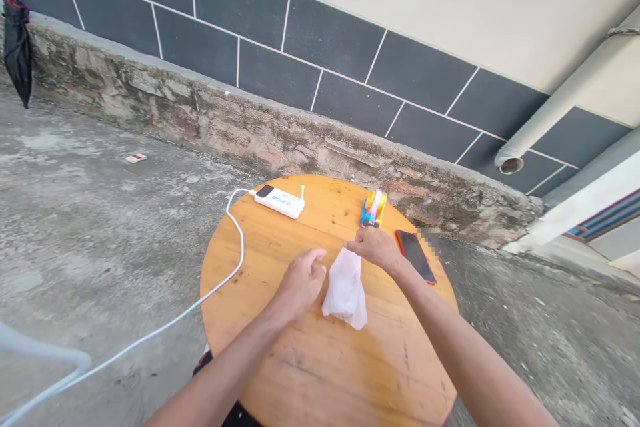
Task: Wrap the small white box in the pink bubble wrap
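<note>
A thin, whitish, translucent plastic bag [345, 287] stands on the round wooden table [280, 373], its top drawn up to a narrow point. At that point my right hand [376, 247] is closed, with its fingers pinching the bag's top. To the left of the bag, my left hand [301, 280] is held with bent fingers and a gap between thumb and forefinger, holding nothing. What is inside the bag cannot be made out. Just beyond my right hand sits a yellow, orange and blue tape dispenser [374, 205], partly covered by the hand.
A red-edged phone [416, 256] lies near the table's right edge. At the back left is a white power-bank-like device [280, 201], with a white cable [220, 285] running off the table. A dark umbrella [17, 47] leans by the tiled wall [200, 40].
</note>
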The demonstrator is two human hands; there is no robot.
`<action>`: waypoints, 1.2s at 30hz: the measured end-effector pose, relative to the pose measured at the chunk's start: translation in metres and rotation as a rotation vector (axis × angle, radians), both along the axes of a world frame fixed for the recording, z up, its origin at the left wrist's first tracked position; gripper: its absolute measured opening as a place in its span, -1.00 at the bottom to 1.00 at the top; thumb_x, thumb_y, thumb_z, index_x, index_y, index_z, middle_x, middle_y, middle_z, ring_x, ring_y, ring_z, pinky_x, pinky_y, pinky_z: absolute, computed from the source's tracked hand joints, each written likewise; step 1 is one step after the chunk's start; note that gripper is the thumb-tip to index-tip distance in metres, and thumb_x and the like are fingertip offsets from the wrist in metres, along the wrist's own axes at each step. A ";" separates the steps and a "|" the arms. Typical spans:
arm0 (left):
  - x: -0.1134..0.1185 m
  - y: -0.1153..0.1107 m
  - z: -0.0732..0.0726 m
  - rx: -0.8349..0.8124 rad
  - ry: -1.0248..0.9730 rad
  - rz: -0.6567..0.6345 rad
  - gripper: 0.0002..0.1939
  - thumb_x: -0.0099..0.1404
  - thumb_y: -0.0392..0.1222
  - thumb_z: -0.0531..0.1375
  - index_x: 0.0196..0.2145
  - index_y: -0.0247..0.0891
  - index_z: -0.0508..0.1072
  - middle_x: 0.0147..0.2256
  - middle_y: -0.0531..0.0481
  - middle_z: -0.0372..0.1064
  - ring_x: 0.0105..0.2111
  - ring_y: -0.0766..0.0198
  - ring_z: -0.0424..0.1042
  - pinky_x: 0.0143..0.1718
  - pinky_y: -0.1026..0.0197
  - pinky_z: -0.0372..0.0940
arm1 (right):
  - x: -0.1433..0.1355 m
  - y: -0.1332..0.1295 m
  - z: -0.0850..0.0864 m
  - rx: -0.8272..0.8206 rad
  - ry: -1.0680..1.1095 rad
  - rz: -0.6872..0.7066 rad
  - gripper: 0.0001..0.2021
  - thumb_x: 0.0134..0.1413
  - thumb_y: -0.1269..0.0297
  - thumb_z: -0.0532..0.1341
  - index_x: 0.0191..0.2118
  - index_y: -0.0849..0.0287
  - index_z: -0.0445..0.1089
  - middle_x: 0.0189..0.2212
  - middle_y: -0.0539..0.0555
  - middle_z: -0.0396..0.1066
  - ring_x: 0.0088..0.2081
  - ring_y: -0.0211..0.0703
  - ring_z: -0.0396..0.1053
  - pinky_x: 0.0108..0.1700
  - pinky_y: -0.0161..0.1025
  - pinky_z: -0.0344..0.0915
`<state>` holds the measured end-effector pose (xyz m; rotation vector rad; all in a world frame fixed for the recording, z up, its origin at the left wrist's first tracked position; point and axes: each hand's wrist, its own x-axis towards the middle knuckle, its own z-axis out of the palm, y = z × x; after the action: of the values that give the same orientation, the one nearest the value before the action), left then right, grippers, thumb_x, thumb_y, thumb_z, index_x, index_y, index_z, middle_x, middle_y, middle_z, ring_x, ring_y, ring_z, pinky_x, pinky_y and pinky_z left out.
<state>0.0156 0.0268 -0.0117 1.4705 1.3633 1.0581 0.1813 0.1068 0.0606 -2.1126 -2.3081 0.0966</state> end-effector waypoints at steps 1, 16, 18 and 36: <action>0.001 0.009 0.005 -0.005 0.022 0.002 -0.62 0.27 -0.36 0.05 0.04 -0.29 0.36 0.05 -0.13 0.36 0.02 0.19 0.35 0.07 0.20 0.20 | -0.003 0.000 -0.001 -0.011 -0.032 -0.008 -0.74 -0.03 0.12 0.23 -0.50 0.23 0.47 -0.45 0.20 0.49 -0.31 0.03 0.45 -0.37 -0.23 0.19; 0.054 0.102 -0.016 -0.221 0.299 -0.103 -0.70 0.34 -0.12 0.15 -0.01 -0.27 0.36 -0.03 -0.10 0.33 -0.11 0.15 0.40 -0.13 0.03 0.37 | 0.039 0.001 -0.028 -0.017 0.150 -0.090 -0.77 0.22 0.16 0.16 -0.26 0.25 0.40 -0.31 0.03 0.43 -0.31 -0.22 0.41 -0.22 -0.17 0.37; 0.050 0.103 -0.017 -0.217 0.316 -0.082 -0.70 0.33 -0.12 0.15 -0.01 -0.26 0.36 -0.03 -0.10 0.33 -0.11 0.15 0.40 -0.13 0.03 0.37 | 0.053 -0.004 -0.035 0.034 0.264 -0.112 -0.74 0.22 0.15 0.14 -0.37 0.25 0.37 -0.44 -0.02 0.40 -0.41 -0.26 0.38 -0.31 -0.24 0.33; 0.056 0.058 0.038 0.026 0.683 -0.126 -0.74 -0.07 0.00 0.34 -0.65 -0.19 0.41 -0.59 0.04 0.39 -0.40 0.13 0.44 -0.44 0.25 0.15 | 0.076 -0.055 -0.086 0.287 0.644 -0.243 -0.62 0.06 0.01 0.11 -0.61 0.16 0.26 -0.65 -0.02 0.29 -0.55 -0.22 0.21 -0.50 -0.32 0.00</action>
<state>0.0721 0.0848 0.0260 2.0114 1.6805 0.4989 0.2570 0.0520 -0.0251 -1.8402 -1.5890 0.3580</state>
